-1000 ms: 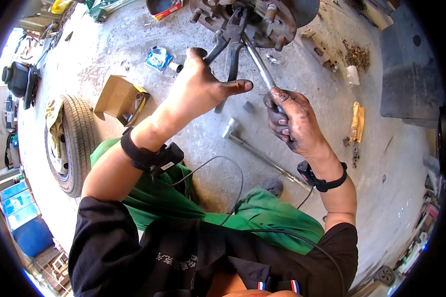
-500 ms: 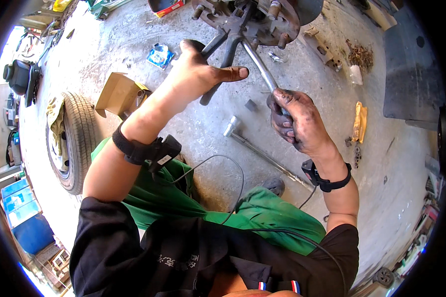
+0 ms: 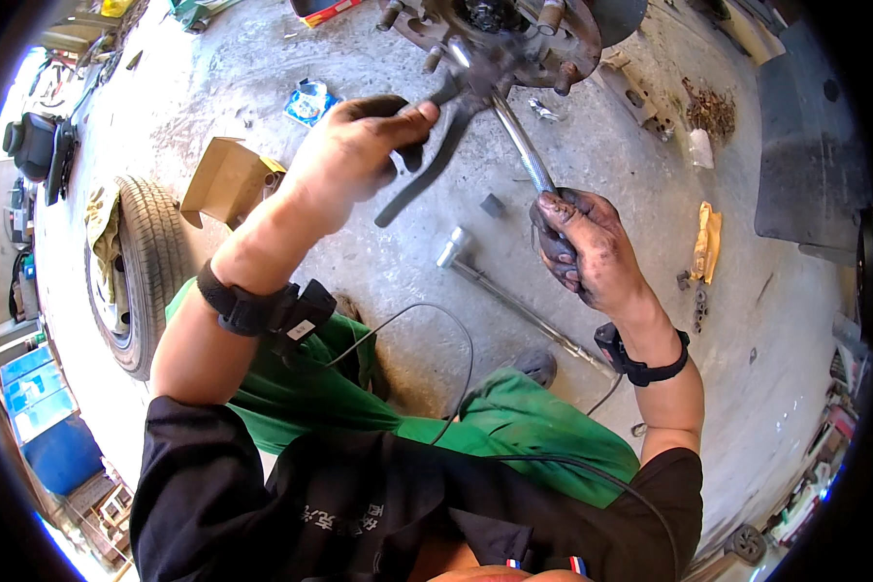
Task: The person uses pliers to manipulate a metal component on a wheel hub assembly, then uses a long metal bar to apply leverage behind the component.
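While the silver bar [image 3: 526, 145] is clamped in the right hand [image 3: 587, 247] and the pliers [image 3: 436, 162] are gripped by one handle in the left hand [image 3: 364, 141], some levering's apparently being done at the hub [image 3: 582, 48], top of frame, so a steady hold's probably needed next.

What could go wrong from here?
The left hand seems to hold just one side of the pliers, so they might swing loose. If the metal bar slips in the right hand, it could knock the studded hub. The long-handled tool near the shoe could get kicked.
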A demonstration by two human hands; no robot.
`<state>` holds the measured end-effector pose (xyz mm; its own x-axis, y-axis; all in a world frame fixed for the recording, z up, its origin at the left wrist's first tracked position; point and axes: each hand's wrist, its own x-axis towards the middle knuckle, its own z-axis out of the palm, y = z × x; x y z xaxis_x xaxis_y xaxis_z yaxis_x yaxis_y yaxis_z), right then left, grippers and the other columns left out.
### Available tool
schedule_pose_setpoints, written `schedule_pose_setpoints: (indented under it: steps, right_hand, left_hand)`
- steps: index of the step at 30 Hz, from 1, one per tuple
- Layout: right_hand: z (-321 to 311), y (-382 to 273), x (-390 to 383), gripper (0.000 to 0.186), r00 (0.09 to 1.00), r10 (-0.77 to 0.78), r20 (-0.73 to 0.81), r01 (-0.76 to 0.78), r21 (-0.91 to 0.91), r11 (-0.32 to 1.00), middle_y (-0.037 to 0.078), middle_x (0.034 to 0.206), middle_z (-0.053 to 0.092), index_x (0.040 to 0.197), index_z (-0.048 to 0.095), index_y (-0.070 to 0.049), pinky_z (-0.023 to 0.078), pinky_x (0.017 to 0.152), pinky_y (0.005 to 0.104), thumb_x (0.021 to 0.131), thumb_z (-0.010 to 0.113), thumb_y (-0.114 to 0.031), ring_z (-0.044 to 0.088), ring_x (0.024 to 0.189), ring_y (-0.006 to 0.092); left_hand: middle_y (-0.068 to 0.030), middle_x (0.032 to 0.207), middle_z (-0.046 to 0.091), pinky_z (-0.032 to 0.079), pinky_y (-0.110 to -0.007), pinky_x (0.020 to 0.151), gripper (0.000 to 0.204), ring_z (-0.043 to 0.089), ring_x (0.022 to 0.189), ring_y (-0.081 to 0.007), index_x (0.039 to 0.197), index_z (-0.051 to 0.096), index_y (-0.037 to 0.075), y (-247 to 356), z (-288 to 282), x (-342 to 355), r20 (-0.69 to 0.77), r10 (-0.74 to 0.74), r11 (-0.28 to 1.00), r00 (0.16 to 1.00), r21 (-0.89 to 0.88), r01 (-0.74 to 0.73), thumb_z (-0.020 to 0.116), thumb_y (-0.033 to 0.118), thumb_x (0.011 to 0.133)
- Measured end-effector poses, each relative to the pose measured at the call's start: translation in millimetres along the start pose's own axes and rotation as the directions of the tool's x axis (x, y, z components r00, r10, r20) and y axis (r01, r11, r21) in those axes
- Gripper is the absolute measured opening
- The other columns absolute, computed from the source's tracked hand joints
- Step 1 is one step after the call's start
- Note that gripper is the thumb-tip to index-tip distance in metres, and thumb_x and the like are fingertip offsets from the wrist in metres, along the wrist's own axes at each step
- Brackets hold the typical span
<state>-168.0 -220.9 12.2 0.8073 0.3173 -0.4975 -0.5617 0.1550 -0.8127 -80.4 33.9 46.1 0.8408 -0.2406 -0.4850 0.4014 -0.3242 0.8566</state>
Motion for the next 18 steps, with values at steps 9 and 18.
schedule_pose_setpoints:
  steps: [9, 18]
  right_hand:
    - [-9, 15, 16, 0.033, 0.998, -0.066, 0.01, 0.066, -0.216, 0.974, -0.002, 0.057, 0.044, 0.075, 0.055, -0.007, 0.034, 0.045, 0.0265, 0.098, 0.058, -0.031, 0.041, 0.049, 0.0076]
    - [-62, 79, 57, 0.037, 0.954, -0.288, 0.088, 0.156, -0.962, 0.223, 0.018, 0.075, 0.066, 0.084, 0.064, -0.001, 0.052, 0.068, 0.0463, 0.092, 0.063, -0.037, 0.065, 0.073, 0.0362]
  left_hand:
    - [0.0, 0.079, 0.056, 0.025, -0.02, 0.042, 0.037, 0.039, 0.051, -0.0034, 0.096, 0.064, 0.003, 12, -3, -2, -0.093, 0.024, 0.999, 0.995, -0.023, -0.026, 0.063, 0.04, 0.097]
    - [0.0022, 0.072, 0.052, 0.023, -0.021, 0.041, 0.034, 0.036, 0.049, -0.0036, 0.095, 0.064, 0.004, 12, 0, 3, -0.158, -0.034, 0.993, 0.987, -0.115, 0.016, 0.065, 0.038, 0.096]
